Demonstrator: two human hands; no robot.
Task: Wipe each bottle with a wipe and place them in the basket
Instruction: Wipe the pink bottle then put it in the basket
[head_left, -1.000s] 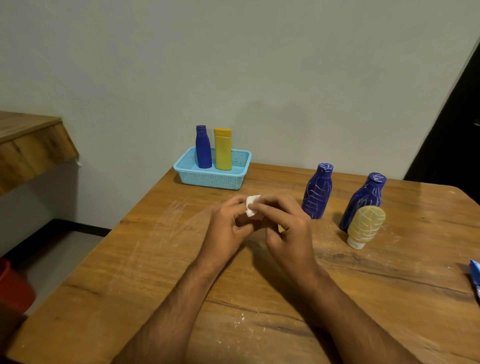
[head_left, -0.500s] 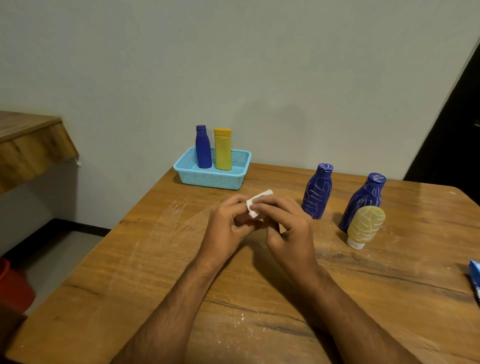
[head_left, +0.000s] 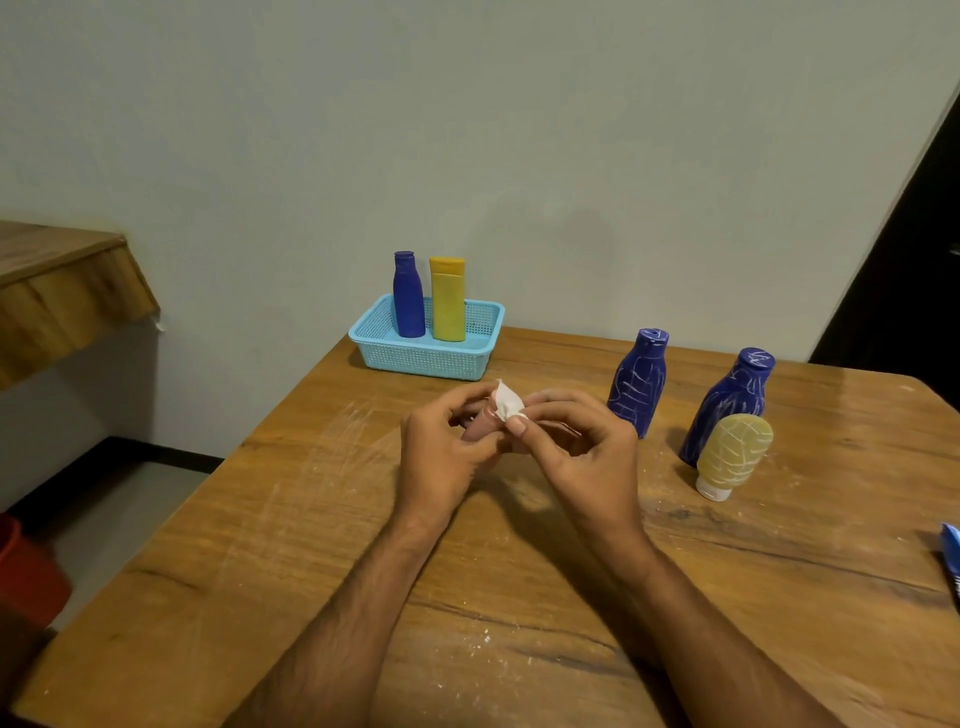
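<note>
My left hand (head_left: 441, 452) and my right hand (head_left: 582, 452) meet over the middle of the wooden table, both pinching a small white wipe (head_left: 506, 401) between fingertips. A light blue mesh basket (head_left: 426, 358) stands at the far edge with a clean blue bottle (head_left: 409, 296) and a yellow bottle (head_left: 448, 301) upright in it. To the right of my hands stand two blue bottles streaked with white marks (head_left: 638, 382) (head_left: 730, 400). A cream tube (head_left: 731, 454) with white streaks rests cap-down in front of the second one.
The wooden table (head_left: 311, 545) has white powdery smears and crumbs on it. A blue packet (head_left: 951, 561) pokes in at the right edge. A wooden shelf (head_left: 57, 291) juts out at the left, and a red object (head_left: 26, 577) sits on the floor below.
My fingers have worked the wipe: it now sticks up as a small crumpled flap between both hands instead of lying flatter. The bottles and basket have not moved.
</note>
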